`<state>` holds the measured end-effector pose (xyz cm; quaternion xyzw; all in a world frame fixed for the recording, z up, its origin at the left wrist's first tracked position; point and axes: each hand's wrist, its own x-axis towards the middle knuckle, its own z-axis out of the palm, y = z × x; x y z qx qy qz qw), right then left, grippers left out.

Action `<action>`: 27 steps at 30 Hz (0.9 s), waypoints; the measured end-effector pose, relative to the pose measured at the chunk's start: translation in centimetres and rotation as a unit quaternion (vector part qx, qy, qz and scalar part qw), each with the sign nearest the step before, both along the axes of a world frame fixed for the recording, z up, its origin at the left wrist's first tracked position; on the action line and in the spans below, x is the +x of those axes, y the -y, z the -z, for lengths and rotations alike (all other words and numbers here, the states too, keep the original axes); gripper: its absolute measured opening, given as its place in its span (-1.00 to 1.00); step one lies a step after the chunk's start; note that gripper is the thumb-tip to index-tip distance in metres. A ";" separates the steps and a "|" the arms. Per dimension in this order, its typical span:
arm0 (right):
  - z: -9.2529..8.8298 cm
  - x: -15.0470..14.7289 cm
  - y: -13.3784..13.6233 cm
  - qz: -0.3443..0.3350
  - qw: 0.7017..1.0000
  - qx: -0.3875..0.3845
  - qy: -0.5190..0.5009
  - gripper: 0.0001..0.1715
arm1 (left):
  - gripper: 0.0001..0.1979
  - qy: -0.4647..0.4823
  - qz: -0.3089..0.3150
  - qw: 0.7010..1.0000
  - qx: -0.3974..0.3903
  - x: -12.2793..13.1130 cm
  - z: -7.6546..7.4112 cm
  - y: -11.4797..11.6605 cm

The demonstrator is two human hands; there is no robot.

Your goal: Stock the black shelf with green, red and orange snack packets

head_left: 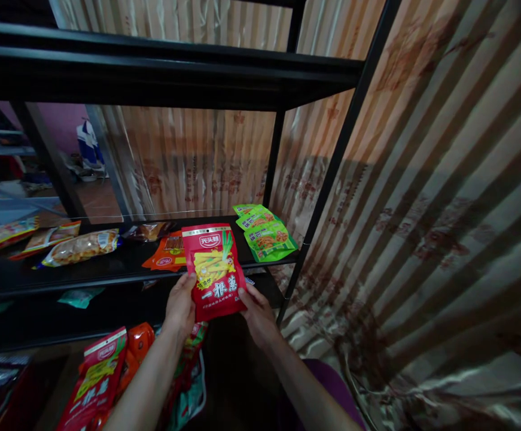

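Note:
A red snack bag (215,272) with yellow snack sticks and a green onion printed on it is held up before the middle shelf, its front facing me. My left hand (182,304) grips its lower left edge, with the fingers behind the bag. On the other side, my right hand (256,311) pinches the lower right edge. Just behind the bag on the shelf lies an orange snack packet (165,252), partly covered by it. Several green snack packets (267,233) lie overlapped at the shelf's right end.
Other snack bags (83,247) lie along the black shelf (143,276) to the left. Below, another red bag (96,377) rests among orange packets (140,342). A slanted black post (332,161) stands at the right, beside a patterned curtain (422,209). Something purple (327,383) shows low down.

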<state>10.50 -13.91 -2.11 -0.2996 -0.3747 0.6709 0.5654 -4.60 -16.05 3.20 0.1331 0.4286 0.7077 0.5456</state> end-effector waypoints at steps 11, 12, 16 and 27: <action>-1.0 -1.1 -7.8 0.062 0.996 -0.035 -0.053 -0.56 | -0.51 -0.031 0.081 0.996 0.037 0.3 1.1 -5.0; -0.8 -1.1 -8.2 0.063 0.995 -0.033 -0.065 -0.57 | -0.48 -0.031 0.087 0.995 0.034 0.4 1.4 -5.3; -0.3 -1.0 -9.2 0.071 0.993 -0.030 -0.094 -0.63 | -0.39 -0.051 0.096 0.994 0.018 0.4 2.3 -6.6; 0.2 -1.6 -12.4 0.086 0.992 -0.002 -0.094 -0.52 | -0.53 -0.085 0.068 0.994 0.034 0.2 1.1 -11.8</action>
